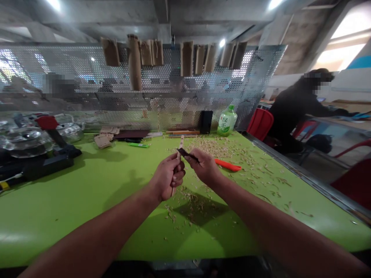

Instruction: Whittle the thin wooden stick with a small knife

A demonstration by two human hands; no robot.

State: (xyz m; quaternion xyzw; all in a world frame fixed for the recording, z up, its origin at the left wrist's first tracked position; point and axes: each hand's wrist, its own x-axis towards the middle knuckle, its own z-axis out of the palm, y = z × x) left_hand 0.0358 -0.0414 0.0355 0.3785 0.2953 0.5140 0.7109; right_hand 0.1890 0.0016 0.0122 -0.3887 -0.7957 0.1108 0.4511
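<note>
My left hand (169, 175) is closed around a thin pale wooden stick (181, 141), held at a slant above the table with its upper end pointing away from me. A short length of the stick shows below the fist. My right hand (203, 164) pinches a dark brown flat piece (185, 152), perhaps folded sandpaper, which touches the stick just above my left fingers. Right of that hand lies an orange-handled tool (228, 165), its near side on the green table (87, 216). Wood shavings (191, 197) are scattered beneath both hands.
More shavings cover the table's right side. A green-tea bottle (227, 121) and a black upright object (206, 122) stand at the back. Dark sheets (131, 134), a green slim item (139, 145) and wood pieces (102, 141) lie back left. A black-red tool (49, 127) sits far left. A person (295, 108) works at right.
</note>
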